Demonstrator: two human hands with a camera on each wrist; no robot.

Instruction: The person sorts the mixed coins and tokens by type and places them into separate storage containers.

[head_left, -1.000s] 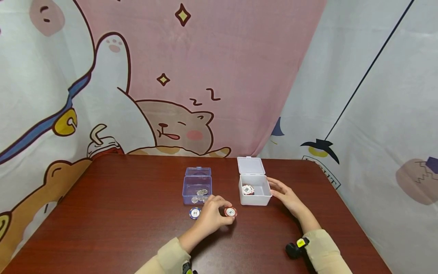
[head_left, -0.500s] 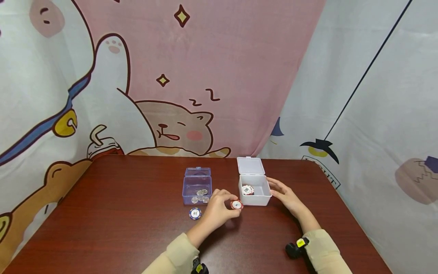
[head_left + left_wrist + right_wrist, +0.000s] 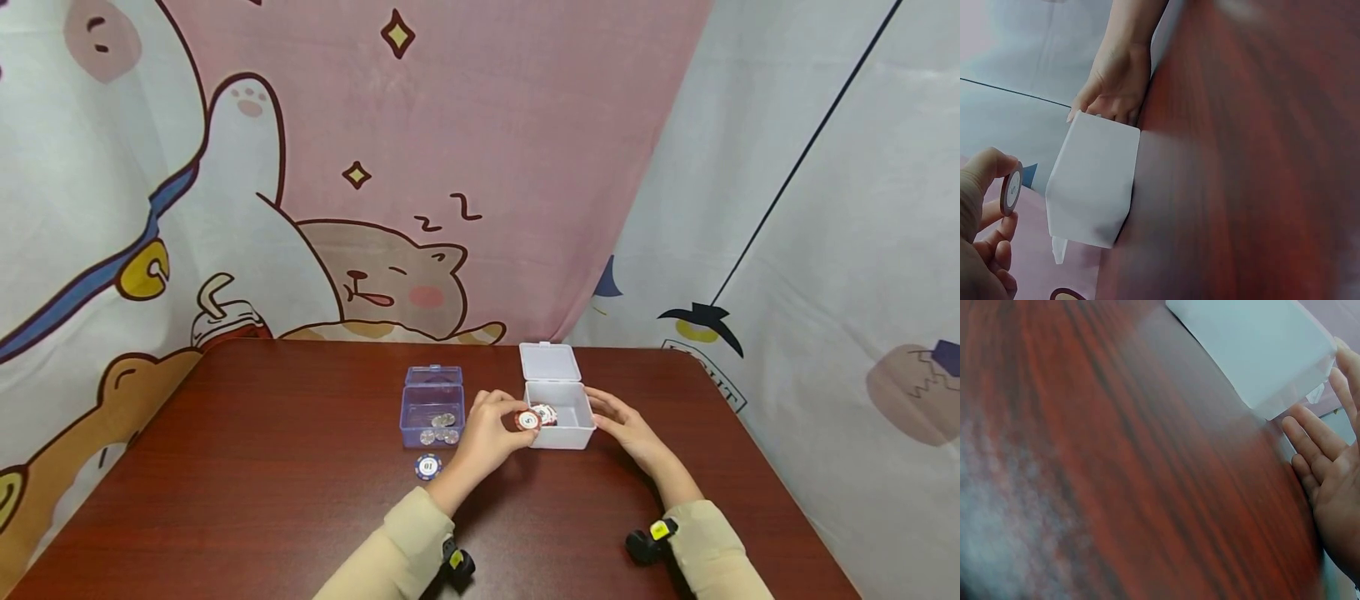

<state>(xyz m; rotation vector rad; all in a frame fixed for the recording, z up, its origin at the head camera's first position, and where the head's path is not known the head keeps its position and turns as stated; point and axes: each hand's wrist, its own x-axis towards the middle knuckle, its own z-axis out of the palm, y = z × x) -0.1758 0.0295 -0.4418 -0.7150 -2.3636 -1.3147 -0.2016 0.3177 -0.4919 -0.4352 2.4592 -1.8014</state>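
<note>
red chip held at the lip of the white box

the bench (image 3: 247, 467) carries a white box (image 3: 558, 433), lid open, steadied by the right hand (image 3: 626, 427) with straight fingers against its side. the left hand (image 3: 491, 429) pinches a red chip (image 3: 528, 420) by its rim, just over the box's near-left edge. the chip looks light, stiff and smooth, so best gripped edge-on. it reads 5; a blue chip (image 3: 427, 467) on the bench reads 10

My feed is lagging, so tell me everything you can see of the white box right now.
The white box is small, rectangular, of what looks like translucent white plastic. It stands upright on the dark wooden table, its hinged lid folded open behind it. At least one red-and-white chip lies inside. The right hand rests against its right side; the left hand pinches a red chip at its left rim.
</note>
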